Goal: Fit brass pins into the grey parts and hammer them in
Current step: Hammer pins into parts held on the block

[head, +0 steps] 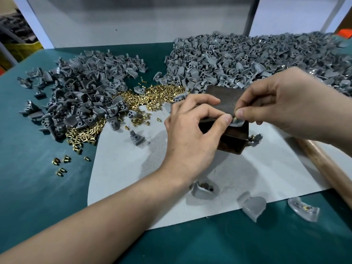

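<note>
My left hand (190, 134) is holding a grey part (238, 122) with curled fingers (222, 121) on a dark block (224, 101) on the desk (38, 187). My right hand (282, 103) is pinching a brass pin (234, 117) right at the part. The pin is too tiny to tell which way it is pointing.

A dark teal table mat (38, 187) spreads across the view. On it, from the centre toward 5 o'clock, lies a pale grey paper sheet (129, 168) with a curved left edge. At 12 o'clock a flat white board (142, 21) stands upright. A yellow object (22, 48) sits at 10 o'clock and a bright orange patch (345, 34) at 2 o'clock, both unclear.
</note>
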Motion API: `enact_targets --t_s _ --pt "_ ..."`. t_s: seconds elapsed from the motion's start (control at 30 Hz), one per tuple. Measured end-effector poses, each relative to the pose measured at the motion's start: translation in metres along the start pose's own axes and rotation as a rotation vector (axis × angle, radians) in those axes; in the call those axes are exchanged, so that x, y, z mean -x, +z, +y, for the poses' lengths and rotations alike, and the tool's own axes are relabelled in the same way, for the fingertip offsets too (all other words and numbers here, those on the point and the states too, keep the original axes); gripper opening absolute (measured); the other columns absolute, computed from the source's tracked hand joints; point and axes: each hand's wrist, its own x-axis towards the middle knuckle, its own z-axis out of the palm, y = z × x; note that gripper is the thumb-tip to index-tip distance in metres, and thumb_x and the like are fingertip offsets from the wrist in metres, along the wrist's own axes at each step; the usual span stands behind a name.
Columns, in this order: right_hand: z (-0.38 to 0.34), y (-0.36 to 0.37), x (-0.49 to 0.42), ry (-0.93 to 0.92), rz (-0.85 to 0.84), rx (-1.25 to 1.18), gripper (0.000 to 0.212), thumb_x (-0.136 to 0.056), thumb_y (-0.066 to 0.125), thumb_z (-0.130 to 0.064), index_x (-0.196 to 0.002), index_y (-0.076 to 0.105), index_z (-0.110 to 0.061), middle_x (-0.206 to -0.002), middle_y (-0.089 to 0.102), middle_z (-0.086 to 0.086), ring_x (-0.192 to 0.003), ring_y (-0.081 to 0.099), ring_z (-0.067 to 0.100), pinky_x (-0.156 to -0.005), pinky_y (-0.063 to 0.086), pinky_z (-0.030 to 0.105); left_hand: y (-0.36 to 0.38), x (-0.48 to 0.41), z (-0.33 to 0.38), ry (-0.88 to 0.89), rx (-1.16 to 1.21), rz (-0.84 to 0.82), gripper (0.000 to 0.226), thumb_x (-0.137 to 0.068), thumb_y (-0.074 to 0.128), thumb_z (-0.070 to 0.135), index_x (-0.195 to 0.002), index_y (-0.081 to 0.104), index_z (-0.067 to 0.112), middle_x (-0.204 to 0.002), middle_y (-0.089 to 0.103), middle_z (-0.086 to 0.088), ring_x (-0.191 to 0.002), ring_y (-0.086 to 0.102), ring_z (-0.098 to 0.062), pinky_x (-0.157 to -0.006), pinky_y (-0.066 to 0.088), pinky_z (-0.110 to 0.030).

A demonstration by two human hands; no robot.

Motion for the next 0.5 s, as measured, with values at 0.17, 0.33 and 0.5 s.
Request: enact_targets --t_s 0.17,0.33,0.5 --pt "-0.0018 -0.0001 0.0005 0.031 -0.009 -0.039 0.013 -0.074 0.074 -0.012 -0.064 0.071 -0.019 -0.06 0.068 0.002 -0.046 0.054 0.003 -0.05 0.046 0.013 0.0001 -0.0003 -0.0001 -0.004 0.001 0.001 0.008 -0.084 0.071 0.026 -0.077 0.068 0.029 -0.104 0.057 0.023 -0.113 0.043 -0.004 -0.104 0.032 -0.042" --pt "-0.0028 0.0005 0.001 0.09 0.001 -0.107 0.016 -0.076 0.074 -0.008 -0.064 0.071 -0.017 -0.057 0.066 0.007 -0.046 0.051 0.004 -0.05 0.043 0.013 0.0007 -0.0001 0.0001 -0.013 0.011 -0.001 0.009 -0.084 0.071 0.025 -0.076 0.068 0.029 -0.103 0.057 0.023 -0.112 0.044 -0.004 -0.103 0.032 -0.043" --pt "-0.0037 0.0027 0.0013 0.127 0.015 -0.151 0.015 -0.076 0.073 -0.005 -0.064 0.071 -0.014 -0.051 0.063 0.003 -0.045 0.05 0.004 -0.049 0.043 0.011 0.0008 -0.0009 0.0004 -0.008 0.003 0.004 0.009 -0.084 0.071 0.025 -0.076 0.068 0.029 -0.103 0.058 0.023 -0.112 0.044 -0.005 -0.104 0.032 -0.044"
